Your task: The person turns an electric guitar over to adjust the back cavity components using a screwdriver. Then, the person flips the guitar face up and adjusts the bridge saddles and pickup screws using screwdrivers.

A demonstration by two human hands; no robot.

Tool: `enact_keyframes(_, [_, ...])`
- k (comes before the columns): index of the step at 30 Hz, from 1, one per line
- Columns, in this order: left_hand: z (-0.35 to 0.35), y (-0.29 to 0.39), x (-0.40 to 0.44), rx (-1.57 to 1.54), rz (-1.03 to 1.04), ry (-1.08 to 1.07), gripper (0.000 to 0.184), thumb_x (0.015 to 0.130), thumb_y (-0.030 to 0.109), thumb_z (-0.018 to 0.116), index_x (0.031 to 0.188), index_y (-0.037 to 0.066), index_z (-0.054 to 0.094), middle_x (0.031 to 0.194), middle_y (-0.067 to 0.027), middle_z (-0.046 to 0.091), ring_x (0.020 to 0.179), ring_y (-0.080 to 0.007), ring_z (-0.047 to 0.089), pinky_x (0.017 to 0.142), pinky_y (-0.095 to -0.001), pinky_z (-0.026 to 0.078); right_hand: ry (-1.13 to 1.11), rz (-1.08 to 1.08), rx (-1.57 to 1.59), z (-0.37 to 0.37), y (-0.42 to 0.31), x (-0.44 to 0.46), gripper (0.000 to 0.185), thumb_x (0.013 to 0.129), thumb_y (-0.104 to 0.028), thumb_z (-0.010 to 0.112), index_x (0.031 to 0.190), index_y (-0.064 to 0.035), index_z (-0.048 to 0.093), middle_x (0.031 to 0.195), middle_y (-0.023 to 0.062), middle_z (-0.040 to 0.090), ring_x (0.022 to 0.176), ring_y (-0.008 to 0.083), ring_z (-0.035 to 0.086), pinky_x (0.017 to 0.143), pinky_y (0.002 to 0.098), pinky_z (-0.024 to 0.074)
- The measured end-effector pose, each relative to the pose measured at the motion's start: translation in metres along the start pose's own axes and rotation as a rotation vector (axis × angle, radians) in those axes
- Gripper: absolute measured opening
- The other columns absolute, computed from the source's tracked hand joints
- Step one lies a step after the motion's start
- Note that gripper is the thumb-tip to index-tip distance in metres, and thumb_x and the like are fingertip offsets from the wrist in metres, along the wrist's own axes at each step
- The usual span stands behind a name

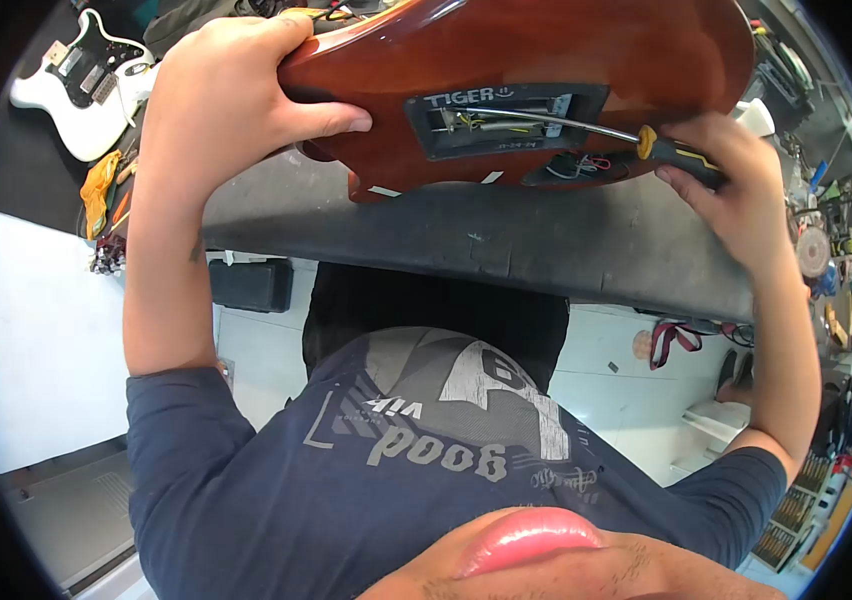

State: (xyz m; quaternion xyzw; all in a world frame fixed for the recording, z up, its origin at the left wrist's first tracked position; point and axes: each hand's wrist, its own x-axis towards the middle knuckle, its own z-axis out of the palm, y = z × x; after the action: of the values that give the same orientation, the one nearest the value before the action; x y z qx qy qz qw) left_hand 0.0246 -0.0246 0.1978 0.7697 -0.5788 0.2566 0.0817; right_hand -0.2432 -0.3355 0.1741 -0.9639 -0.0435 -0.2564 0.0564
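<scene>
A glossy reddish-brown electric guitar body [376, 90] is held with its back toward me above the dark bench. My left hand [246, 95] grips its left edge, thumb lying on the back face. In my right hand [731, 170] is a screwdriver [681, 158] with a black and yellow handle. Its long shaft reaches left into the open spring cavity [506, 125], where springs and a yellow wire show. "TIGER" is written on the cavity's upper rim. Below it, a second open cavity [576, 168] holds thin wires. The screwdriver's tip is at the cavity's left end; its exact contact cannot be made out.
The padded dark bench top [506, 235] runs under the guitar. A white guitar body [86, 90] lies at the upper left, near an orange-yellow item [98, 190]. Tools and small parts crowd the right side. A black case [251, 285] sits below the bench.
</scene>
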Motion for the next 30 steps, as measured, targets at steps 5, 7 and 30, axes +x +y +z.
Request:
enact_keyframes(5, [0.0,0.006,-0.001,0.004,-0.028,-0.002,0.06,0.064,0.046,0.091,0.105,0.005,0.073,0.087,-0.0111,0.073,0.08,-0.0312,0.072,0.074,-0.0388,0.055,0.12,-0.254,-0.292,0.009,-0.004,-0.002,0.039,0.075,-0.013,0.086,0.11,0.0004,0.073,0.085,0.0104,0.068,0.073,0.0285,0.065,0.064,0.036,0.0527])
enact_keyframes(7, [-0.002,0.006,-0.001,-0.012,-0.048,-0.023,0.06,0.064,0.046,0.091,0.104,0.006,0.073,0.086,-0.0107,0.073,0.08,-0.0313,0.071,0.073,-0.039,0.054,-0.078,0.099,0.085,0.003,0.007,0.011,0.03,0.081,-0.022,0.085,0.097,0.0,0.074,0.073,0.0052,0.065,0.058,0.0157,0.058,0.05,0.0282,0.0431])
enact_keyframes(30, [0.006,-0.006,-0.007,0.044,-0.023,0.039,0.06,0.063,0.05,0.091,0.1,0.007,0.073,0.081,-0.0107,0.071,0.077,-0.0311,0.071,0.071,-0.0392,0.054,-0.418,0.642,0.46,-0.023,-0.013,0.019,0.033,0.095,-0.029,0.075,0.095,0.004,0.075,0.072,0.0024,0.066,0.061,0.0067,0.057,0.054,0.0228,0.0439])
